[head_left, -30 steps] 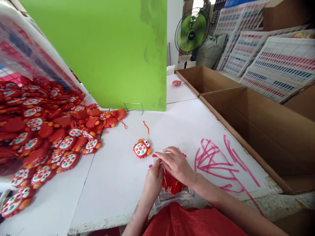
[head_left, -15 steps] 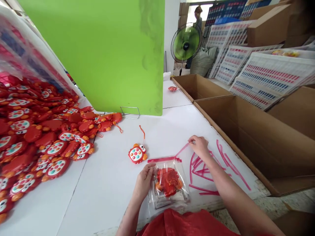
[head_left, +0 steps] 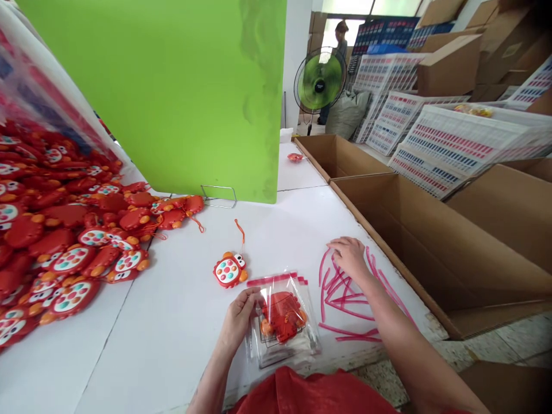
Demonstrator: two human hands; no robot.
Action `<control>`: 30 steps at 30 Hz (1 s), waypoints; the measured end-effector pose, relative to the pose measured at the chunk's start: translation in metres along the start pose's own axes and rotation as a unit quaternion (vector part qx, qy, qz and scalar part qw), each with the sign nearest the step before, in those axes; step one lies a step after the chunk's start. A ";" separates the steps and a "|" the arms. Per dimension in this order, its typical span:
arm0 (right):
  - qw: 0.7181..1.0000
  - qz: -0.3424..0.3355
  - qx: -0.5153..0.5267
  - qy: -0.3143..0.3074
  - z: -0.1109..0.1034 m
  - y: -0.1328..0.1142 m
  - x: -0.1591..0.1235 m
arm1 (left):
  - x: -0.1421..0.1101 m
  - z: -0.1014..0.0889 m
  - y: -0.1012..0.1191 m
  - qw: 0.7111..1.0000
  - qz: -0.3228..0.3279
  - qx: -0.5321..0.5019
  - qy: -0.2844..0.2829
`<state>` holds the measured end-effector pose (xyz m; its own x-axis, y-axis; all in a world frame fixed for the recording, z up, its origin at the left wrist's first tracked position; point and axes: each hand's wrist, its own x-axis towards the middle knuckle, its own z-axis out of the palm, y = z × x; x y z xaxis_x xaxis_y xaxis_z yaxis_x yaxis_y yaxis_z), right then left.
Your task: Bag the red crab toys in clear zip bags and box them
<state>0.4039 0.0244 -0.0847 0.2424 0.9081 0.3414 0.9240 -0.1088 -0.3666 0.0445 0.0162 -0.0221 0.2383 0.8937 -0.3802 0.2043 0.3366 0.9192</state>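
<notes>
My left hand (head_left: 238, 317) grips the left edge of a clear plastic bag (head_left: 297, 290) with a red crab toy (head_left: 282, 316) inside; the bag lies on a small stack of clear bags near the table's front edge. My right hand (head_left: 350, 256) rests, fingers down, on a scatter of pink strips (head_left: 345, 293) to the right of the bag. A single red crab toy (head_left: 229, 269) with coloured dots and an orange cord lies face up just beyond the bag.
A big heap of red crab toys (head_left: 64, 230) fills the table's left side. A green board (head_left: 172, 92) stands upright at the back. Open cardboard boxes (head_left: 431, 230) line the right edge. A fan (head_left: 319, 80), printed sheets and a person stand farther back.
My right hand pulled a pink strip off the bag's top, carried it right and set it among the other strips. My left hand kept holding the bag.
</notes>
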 end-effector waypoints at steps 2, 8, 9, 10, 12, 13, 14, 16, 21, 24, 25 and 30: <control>0.999 0.019 -0.010 0.030 -0.007 0.000 0.002 | -0.001 0.000 0.001 1.000 0.001 -0.001 0.001; 0.998 0.002 0.043 0.048 -0.017 -0.051 -0.007 | 0.002 0.002 -0.004 1.000 0.003 0.021 -0.007; 0.998 -0.024 0.063 0.008 -0.016 -0.067 -0.012 | 0.002 0.002 -0.005 1.000 0.005 0.021 -0.005; 0.995 -0.050 0.084 -0.036 -0.014 -0.082 -0.017 | 0.003 0.003 -0.006 1.000 0.007 0.019 -0.004; 0.982 -0.075 0.137 -0.107 -0.009 -0.111 -0.026 | 0.002 0.003 -0.007 1.000 0.012 0.009 -0.006; 0.973 -0.071 0.172 -0.133 -0.006 -0.122 -0.030 | 0.002 0.003 -0.008 1.000 0.013 0.005 -0.009; 0.965 -0.060 0.206 -0.153 -0.003 -0.130 -0.033 | 0.002 0.002 -0.008 1.000 0.014 0.003 -0.011; 0.945 -0.037 0.268 -0.182 0.003 -0.139 -0.036 | 0.001 0.002 -0.007 1.000 0.012 0.003 -0.011; 0.911 -0.007 0.345 -0.225 0.009 -0.129 -0.036 | 0.000 -0.003 -0.003 0.998 -0.010 -0.047 -0.028; 0.876 0.021 0.414 -0.247 0.005 -0.120 -0.035 | 0.000 -0.007 -0.003 0.993 -0.029 -0.107 -0.050; 0.856 0.037 0.449 -0.256 0.003 -0.119 -0.035 | 0.000 -0.009 -0.004 0.991 -0.032 -0.121 -0.054; 0.796 0.087 0.530 -0.279 -0.008 -0.114 -0.032 | 0.000 -0.012 -0.007 0.988 -0.033 -0.138 -0.060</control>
<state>0.2931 0.0040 -0.0471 -0.1037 0.9868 -0.1243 0.0498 -0.1197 -0.9916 0.0313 0.0169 -0.0275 0.3476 0.8308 -0.4346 -0.0387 0.4759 0.8787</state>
